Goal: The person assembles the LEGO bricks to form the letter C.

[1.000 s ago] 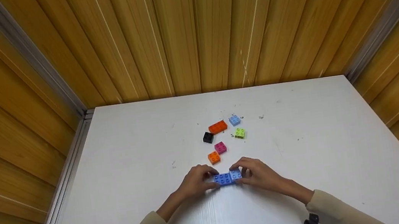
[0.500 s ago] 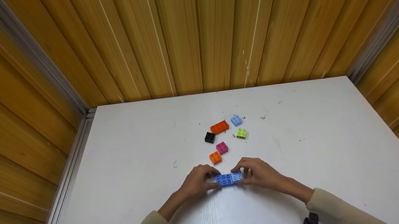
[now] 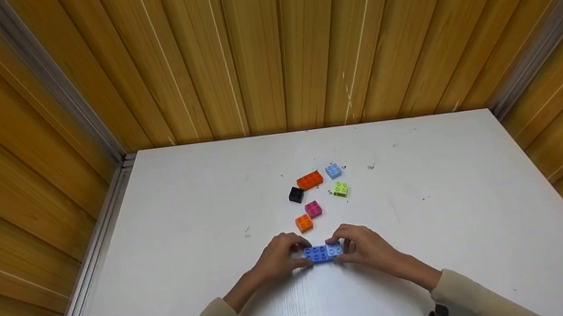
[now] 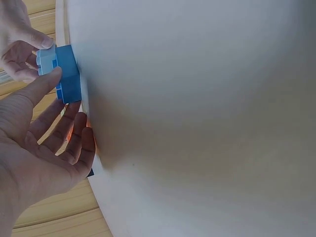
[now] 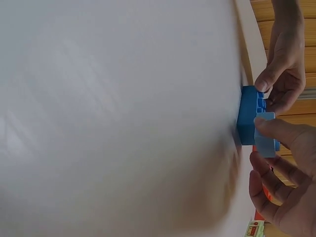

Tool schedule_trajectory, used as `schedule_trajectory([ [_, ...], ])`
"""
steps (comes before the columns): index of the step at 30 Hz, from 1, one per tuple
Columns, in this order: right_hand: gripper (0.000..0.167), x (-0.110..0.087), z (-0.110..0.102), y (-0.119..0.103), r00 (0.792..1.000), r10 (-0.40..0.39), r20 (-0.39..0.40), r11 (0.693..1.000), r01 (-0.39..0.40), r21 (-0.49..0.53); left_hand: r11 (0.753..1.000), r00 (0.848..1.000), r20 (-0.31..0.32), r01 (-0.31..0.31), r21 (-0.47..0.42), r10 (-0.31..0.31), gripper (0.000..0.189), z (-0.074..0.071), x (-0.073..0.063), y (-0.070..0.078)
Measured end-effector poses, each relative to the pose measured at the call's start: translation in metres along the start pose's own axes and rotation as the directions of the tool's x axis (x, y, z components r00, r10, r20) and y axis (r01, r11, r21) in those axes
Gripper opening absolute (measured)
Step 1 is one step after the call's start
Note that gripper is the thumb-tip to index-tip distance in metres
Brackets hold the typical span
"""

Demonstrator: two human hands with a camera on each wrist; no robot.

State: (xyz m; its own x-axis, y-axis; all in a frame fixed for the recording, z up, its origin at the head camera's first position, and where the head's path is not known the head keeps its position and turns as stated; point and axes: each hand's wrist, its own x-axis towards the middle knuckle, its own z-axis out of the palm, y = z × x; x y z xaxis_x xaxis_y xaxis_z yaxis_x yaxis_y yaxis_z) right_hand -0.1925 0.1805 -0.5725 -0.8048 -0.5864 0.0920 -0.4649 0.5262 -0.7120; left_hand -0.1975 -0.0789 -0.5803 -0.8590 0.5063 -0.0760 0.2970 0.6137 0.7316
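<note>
A long dark blue building brick (image 3: 316, 253) lies on the table near the front, in the head view. On its right end sits a small light blue brick (image 3: 334, 249), overlapping its studs; whether it is fully pressed down I cannot tell. My left hand (image 3: 277, 256) pinches the dark brick's left end between thumb and fingers, and in the left wrist view the thumb (image 4: 53, 79) lies on its near side. The light blue brick is pinched by my right hand (image 3: 370, 245), whose thumb (image 5: 271, 126) presses its near side in the right wrist view.
Beyond the hands lie an orange brick (image 3: 303, 223), a magenta brick (image 3: 313, 208), a black brick (image 3: 296, 194), a long red brick (image 3: 310, 180), a lime brick (image 3: 340, 189) and another light blue brick (image 3: 333, 171). Wood-patterned walls (image 3: 267, 51) enclose the white table (image 3: 184, 203).
The light blue brick appears slightly lower and more in line with the dark blue one than a second ago. Both hands keep their grips. The head view has shifted a little.
</note>
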Motion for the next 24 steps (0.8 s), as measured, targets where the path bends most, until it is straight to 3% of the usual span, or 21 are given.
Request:
schedule_trajectory([
  [9, 0.038, -0.002, 0.011, 0.003, 0.998, -0.028, -0.061, 0.999, 0.026, -0.029, 1.000, 1.000, -0.003, -0.017, 0.015, 0.017, 0.028, 0.000, 0.001, 0.000],
  [18, 0.036, 0.000, 0.012, 0.002, 0.996, 0.042, -0.076, 0.999, -0.042, -0.003, 0.995, 0.995, 0.033, -0.091, -0.049, 0.092, 0.030, -0.006, 0.005, -0.001],
  [21, 0.036, 0.001, 0.013, 0.002, 0.996, 0.057, -0.071, 0.998, -0.057, 0.009, 0.988, 0.995, -0.001, -0.102, -0.117, 0.103, 0.028, -0.010, 0.008, -0.004],
  [24, 0.037, 0.001, 0.014, 0.001, 0.996, 0.065, -0.066, 0.998, -0.064, 0.017, 0.981, 0.993, -0.086, -0.098, -0.165, 0.085, 0.025, -0.012, 0.012, -0.007],
])
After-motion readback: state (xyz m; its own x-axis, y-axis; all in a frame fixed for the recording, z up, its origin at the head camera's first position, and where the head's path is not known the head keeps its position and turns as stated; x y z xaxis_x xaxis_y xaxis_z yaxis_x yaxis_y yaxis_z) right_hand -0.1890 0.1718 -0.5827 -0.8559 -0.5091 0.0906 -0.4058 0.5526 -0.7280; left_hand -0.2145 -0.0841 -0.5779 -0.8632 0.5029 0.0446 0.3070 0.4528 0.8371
